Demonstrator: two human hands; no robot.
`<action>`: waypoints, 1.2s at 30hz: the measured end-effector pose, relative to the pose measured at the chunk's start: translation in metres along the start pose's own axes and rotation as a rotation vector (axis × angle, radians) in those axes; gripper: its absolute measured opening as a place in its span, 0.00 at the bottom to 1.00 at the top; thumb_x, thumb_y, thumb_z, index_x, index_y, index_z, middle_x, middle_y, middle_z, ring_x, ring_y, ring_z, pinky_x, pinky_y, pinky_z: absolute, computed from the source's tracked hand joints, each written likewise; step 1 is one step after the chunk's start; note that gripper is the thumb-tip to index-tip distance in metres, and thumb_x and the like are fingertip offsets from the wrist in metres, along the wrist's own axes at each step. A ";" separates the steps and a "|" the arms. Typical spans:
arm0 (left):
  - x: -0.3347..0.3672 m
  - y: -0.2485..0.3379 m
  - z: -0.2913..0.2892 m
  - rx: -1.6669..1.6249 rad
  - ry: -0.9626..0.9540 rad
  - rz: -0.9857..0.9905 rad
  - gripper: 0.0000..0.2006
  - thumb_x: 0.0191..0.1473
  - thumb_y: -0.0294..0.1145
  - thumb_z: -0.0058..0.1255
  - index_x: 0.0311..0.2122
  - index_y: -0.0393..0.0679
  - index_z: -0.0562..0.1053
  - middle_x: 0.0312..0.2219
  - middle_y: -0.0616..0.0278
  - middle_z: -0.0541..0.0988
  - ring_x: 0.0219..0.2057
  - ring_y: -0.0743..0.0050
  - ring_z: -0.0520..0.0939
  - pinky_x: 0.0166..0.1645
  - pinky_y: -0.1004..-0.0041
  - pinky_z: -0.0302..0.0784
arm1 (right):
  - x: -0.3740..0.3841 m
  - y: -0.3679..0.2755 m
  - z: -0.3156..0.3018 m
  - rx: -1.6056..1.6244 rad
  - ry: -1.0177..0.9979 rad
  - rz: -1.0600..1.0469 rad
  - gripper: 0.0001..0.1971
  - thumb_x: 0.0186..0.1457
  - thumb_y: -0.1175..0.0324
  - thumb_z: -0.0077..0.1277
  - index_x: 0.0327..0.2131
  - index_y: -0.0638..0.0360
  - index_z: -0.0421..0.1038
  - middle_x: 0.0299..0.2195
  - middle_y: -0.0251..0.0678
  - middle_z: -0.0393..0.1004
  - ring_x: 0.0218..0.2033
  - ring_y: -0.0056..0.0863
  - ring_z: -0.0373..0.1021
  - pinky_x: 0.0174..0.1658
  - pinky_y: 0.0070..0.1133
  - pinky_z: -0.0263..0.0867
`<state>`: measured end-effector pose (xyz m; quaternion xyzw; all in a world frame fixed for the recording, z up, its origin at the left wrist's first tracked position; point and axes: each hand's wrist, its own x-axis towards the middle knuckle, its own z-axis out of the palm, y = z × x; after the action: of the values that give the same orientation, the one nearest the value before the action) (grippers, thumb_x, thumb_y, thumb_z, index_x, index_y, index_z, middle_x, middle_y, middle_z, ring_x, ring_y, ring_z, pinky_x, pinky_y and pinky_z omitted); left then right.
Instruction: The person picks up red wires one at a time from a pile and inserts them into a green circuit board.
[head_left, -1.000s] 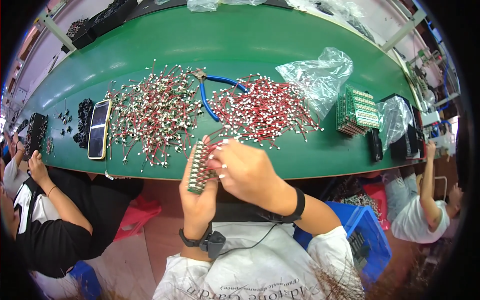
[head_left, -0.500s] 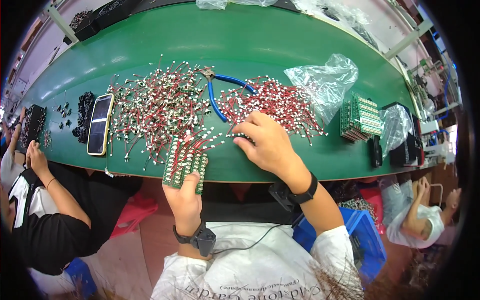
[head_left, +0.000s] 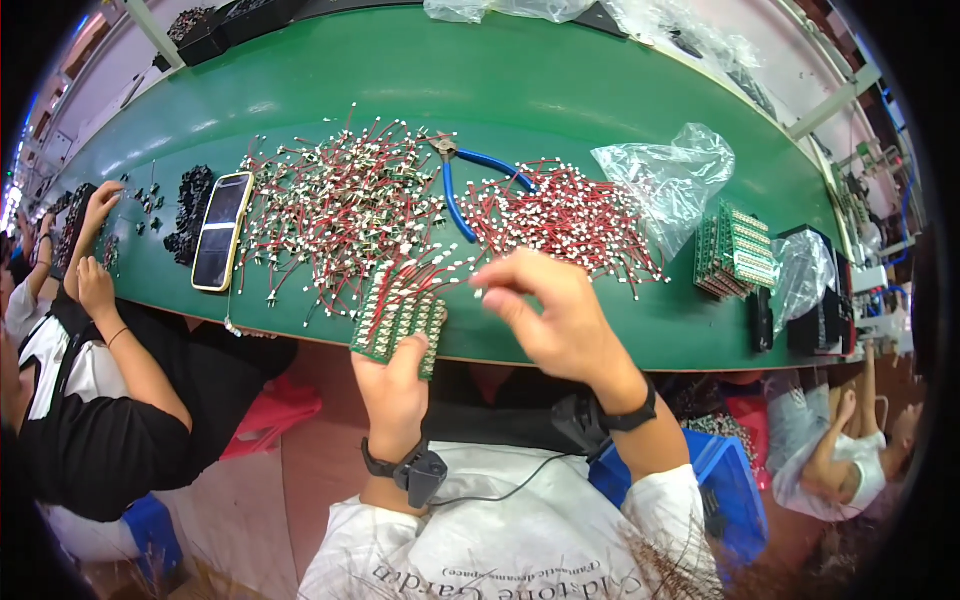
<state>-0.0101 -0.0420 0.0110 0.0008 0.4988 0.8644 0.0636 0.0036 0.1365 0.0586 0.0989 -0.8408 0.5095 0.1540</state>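
"Where's the board (head_left: 392, 322) from the fingers?"

"Grasped in my left hand (head_left: 393, 392), thumb on top, just left of the fingertips of my right hand (head_left: 555, 312). Its rows point away from me, long axis unclear. I can't tell whether the right pinches anything."

"Count?"

"One held board, one pliers (head_left: 450, 195) beyond those fingertips, two wire heaps (head_left: 340, 215)."

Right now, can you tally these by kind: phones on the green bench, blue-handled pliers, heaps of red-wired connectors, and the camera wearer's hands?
Phone: 1
Blue-handled pliers: 1
Connector heaps: 2 (left heap, right heap)
Hands: 2 (left hand, right hand)
Total: 6
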 end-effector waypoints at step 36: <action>-0.018 -0.012 0.011 0.366 -0.295 0.048 0.32 0.56 0.15 0.43 0.65 0.29 0.52 0.55 0.49 0.71 0.53 0.72 0.74 0.58 0.72 0.67 | -0.025 -0.012 0.030 -0.369 0.112 -0.224 0.10 0.41 0.81 0.55 0.30 0.64 0.66 0.28 0.42 0.69 0.30 0.42 0.69 0.33 0.31 0.68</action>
<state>0.0100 -0.0289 0.0073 0.1507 0.6321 0.7515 0.1139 0.0258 0.1048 0.0467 0.1335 -0.8936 0.3316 0.2714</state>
